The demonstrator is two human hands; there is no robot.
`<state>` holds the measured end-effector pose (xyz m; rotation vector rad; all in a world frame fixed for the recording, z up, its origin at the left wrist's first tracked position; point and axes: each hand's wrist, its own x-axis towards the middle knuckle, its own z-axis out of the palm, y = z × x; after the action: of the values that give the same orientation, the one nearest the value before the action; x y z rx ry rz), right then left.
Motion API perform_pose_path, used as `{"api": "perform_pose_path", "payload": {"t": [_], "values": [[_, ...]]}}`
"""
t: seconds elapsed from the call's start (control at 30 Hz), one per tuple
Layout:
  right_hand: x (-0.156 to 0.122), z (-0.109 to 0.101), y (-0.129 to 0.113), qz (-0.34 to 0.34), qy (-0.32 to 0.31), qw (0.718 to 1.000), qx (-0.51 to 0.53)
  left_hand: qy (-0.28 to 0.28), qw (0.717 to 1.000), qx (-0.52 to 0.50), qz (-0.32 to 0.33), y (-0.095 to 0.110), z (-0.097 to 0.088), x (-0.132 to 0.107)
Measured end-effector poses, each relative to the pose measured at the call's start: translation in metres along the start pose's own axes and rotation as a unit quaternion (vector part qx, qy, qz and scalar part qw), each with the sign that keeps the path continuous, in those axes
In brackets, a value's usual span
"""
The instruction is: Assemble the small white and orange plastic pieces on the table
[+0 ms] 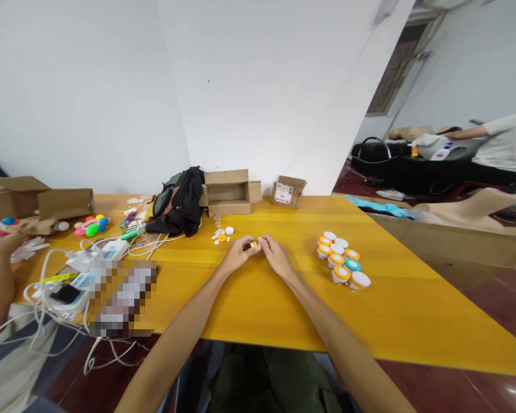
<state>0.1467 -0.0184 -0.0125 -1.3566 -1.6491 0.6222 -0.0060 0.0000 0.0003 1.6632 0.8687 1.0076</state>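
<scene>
Pinching a small piece [254, 245], left hand [239, 253]; right hand [276, 255], can't tell. Lidded jars [337, 258], right of open box [229, 207], look done; loose parts [222, 237] before it remain.

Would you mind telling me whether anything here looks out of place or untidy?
Yes, the white cables look untidy: they lie tangled around the power strips on the left of the table, some hanging past its front edge. Beside the left hand, small white and yellow parts lie loose. Nothing looks clearly damaged.
</scene>
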Motion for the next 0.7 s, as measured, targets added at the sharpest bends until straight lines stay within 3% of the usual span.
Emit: {"api": "perform_pose_path", "payload": {"t": [0.13,0.23,0.37,0.47,0.57,0.7], "values": [[-0.009,-0.001,-0.002,-0.056,-0.034,0.992,0.111,0.007,1.0,-0.017,-0.002,-0.002,-0.001,0.001],[-0.009,0.0,-0.007,-0.042,-0.036,0.989,0.137,0.019,1.0,0.006,0.001,-0.001,-0.001,0.001],[0.001,0.005,-0.019,0.08,-0.014,0.996,0.028,0.025,0.998,0.052,0.02,0.003,0.001,-0.002],[0.003,0.013,-0.026,0.105,0.021,0.99,-0.096,0.042,0.995,0.085,0.016,0.007,0.002,-0.005],[-0.003,0.021,-0.024,0.051,0.033,0.993,-0.104,0.072,0.993,0.098,0.003,0.008,0.002,-0.005],[-0.011,0.027,-0.011,-0.055,0.007,0.998,0.001,0.102,0.99,0.1,-0.009,0.008,0.003,-0.003]]}}
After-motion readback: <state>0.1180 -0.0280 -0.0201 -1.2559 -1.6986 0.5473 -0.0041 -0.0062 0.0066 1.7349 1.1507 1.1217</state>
